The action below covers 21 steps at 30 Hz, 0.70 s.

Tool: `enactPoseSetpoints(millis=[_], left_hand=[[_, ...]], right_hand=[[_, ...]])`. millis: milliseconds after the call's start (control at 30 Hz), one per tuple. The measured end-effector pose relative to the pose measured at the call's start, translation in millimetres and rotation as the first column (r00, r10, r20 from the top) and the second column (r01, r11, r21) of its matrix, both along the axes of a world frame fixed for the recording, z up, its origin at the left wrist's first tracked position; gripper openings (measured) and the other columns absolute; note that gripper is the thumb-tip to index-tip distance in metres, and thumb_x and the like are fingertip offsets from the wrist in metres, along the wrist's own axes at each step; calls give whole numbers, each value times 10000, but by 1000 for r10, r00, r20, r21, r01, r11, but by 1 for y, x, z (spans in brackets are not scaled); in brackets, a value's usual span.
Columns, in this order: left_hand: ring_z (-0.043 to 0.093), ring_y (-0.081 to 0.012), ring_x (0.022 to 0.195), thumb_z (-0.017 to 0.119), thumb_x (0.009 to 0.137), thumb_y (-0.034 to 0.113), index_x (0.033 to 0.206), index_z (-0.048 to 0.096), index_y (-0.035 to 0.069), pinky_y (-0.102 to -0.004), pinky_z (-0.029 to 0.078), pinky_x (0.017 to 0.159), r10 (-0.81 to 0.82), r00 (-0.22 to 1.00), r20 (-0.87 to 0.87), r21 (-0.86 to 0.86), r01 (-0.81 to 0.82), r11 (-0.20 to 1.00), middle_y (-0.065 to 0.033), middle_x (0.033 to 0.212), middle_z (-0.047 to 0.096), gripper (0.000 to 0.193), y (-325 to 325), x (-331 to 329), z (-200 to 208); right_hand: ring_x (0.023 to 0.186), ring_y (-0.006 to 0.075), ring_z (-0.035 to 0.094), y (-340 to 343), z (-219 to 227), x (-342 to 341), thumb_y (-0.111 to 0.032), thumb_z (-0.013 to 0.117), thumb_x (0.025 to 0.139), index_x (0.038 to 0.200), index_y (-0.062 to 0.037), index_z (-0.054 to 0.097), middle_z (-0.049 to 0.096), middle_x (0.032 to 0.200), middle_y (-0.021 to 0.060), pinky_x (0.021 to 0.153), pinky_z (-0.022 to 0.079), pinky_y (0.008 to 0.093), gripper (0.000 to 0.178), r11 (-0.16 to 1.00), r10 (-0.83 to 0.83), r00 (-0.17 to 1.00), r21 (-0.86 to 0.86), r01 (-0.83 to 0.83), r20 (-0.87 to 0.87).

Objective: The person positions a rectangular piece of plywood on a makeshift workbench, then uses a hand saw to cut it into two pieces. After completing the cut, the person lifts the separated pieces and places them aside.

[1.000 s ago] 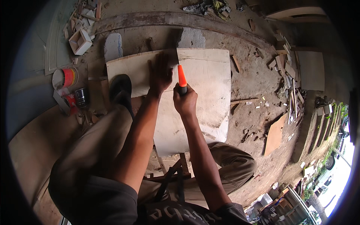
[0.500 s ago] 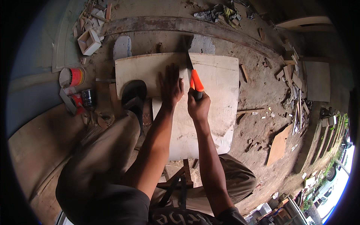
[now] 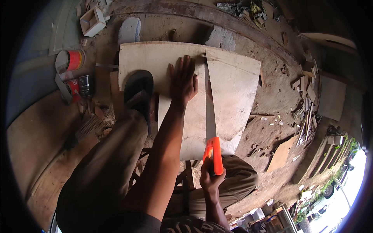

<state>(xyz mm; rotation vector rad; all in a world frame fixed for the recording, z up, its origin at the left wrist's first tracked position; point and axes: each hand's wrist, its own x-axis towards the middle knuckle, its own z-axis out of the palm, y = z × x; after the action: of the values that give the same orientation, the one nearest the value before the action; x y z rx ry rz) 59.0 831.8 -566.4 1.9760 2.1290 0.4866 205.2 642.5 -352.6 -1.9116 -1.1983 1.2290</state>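
Note:
A pale, stained plywood board (image 3: 233,91) lies in front of me, with a thin cut line at its far edge. My left hand (image 3: 184,80) rests on it palm down, fingers stretched away from me, just left of the saw. In my right hand (image 3: 211,178), close to my body, is the orange handle of a handsaw (image 3: 210,112). Its long grey blade lies along the board, the tip near the far edge. My left foot, in a dark slipper (image 3: 138,87), presses on the board's left part.
Paint cans (image 3: 74,60) stand at the left beside a grey panel. A small wooden box (image 3: 92,22) sits at the far left. Concrete blocks (image 3: 129,30) show beyond the board. Wood offcuts (image 3: 307,89) and a thin brown sheet (image 3: 282,154) lie on the right.
My right hand has drawn the saw back toward my body, so more of the blade shows over the board. My left hand stays flat on the board. The view has shifted a little.

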Motion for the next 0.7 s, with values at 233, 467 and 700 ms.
enactPoseSetpoints(millis=[233,467,700], left_hand=[[230,-283,1480,462,960,317,1537,264,108,-612,130,1176,0,997,-76,-42,-4,999,-107,1606,238,646,7,3,4],[245,-288,1476,498,942,286,1541,259,104,-607,112,1182,-5,1000,17,-40,5,999,-108,1605,241,670,4,4,3],[199,-258,1493,449,974,304,1537,265,106,-582,114,1193,21,997,-77,-73,-27,997,-106,1608,235,625,5,-4,7]], right_hand=[[660,87,588,138,-92,-26,-79,606,900,972,92,648,613,648,81,608,489,307,190,994,-38,999,100,41,-30],[587,127,552,176,-101,-52,-188,649,910,836,51,618,622,642,165,589,483,347,252,997,-28,998,78,23,58],[615,17,456,29,-36,-11,-75,601,921,1017,87,634,520,651,-51,562,381,217,191,999,-6,1000,32,6,-7]])
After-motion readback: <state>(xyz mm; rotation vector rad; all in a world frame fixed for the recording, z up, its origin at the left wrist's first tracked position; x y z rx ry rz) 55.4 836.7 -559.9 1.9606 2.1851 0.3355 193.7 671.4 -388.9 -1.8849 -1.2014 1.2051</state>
